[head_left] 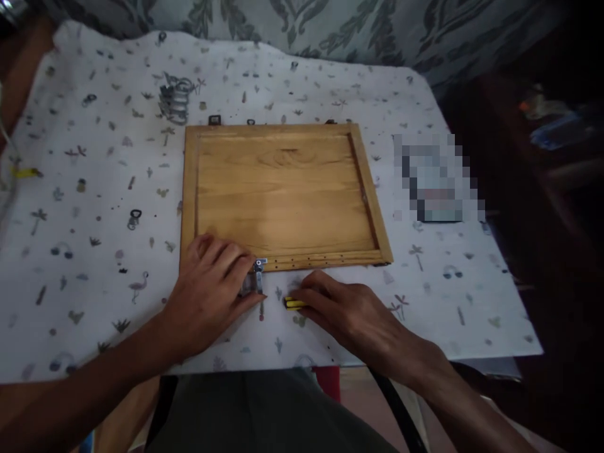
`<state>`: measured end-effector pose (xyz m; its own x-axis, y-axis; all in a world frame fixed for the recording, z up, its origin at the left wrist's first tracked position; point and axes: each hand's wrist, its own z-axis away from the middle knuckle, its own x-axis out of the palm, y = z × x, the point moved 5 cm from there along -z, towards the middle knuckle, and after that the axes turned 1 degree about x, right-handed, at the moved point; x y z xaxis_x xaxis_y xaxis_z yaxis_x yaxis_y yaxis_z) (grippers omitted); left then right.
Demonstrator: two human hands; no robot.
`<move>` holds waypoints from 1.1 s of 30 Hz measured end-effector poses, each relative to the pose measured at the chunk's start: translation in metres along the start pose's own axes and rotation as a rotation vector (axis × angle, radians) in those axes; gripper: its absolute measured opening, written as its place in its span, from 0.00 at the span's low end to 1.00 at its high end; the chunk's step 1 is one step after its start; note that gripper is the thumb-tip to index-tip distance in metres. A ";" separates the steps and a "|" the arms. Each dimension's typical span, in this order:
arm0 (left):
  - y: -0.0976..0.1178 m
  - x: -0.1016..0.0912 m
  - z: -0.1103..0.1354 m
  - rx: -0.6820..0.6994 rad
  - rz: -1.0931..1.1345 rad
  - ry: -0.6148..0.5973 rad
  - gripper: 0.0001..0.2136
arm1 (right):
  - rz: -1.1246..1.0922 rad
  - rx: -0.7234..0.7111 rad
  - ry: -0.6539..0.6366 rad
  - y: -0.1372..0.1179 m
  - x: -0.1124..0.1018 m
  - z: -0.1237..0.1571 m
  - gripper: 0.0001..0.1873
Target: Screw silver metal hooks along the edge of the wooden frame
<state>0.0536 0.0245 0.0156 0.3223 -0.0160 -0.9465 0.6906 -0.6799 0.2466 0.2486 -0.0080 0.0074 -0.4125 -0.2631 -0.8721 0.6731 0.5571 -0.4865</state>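
Observation:
A shallow wooden frame with a panel inside (283,189) lies flat on the table, with small dark holes along its near rail. My left hand (212,292) rests over the near left corner of the frame. Its thumb and fingers close around a small metal latch fitting (258,270) with a screw head showing, at the near rail. Just to the right, my right hand (344,308) pinches a short yellow-and-black tool (295,304), its end pointing left toward the fitting. Most of that tool is hidden in the fingers, so its kind is unclear.
A patterned white cloth (94,277) covers the table. Metal ring-like pieces (174,99) lie at the back left, with a small metal clasp (134,219) nearer. Dark metal fittings (214,119) sit at the frame's far edge. A blurred-out object (436,182) lies to the right.

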 end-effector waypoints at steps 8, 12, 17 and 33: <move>-0.001 -0.001 0.001 0.038 -0.041 0.034 0.16 | -0.143 0.073 0.373 -0.002 -0.038 0.006 0.09; -0.001 -0.002 0.000 0.044 -0.074 0.055 0.14 | -0.322 0.178 0.760 -0.008 -0.062 0.009 0.13; -0.002 -0.002 0.000 0.053 -0.078 0.059 0.14 | -0.733 0.123 0.910 -0.015 -0.055 -0.012 0.04; -0.002 0.000 0.000 0.057 -0.070 0.036 0.19 | -0.713 0.132 0.745 -0.010 -0.032 -0.036 0.07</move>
<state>0.0524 0.0262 0.0152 0.2982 0.0585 -0.9527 0.6747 -0.7190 0.1670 0.2328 0.0232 0.0422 -0.9857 0.0809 -0.1477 0.1671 0.3611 -0.9174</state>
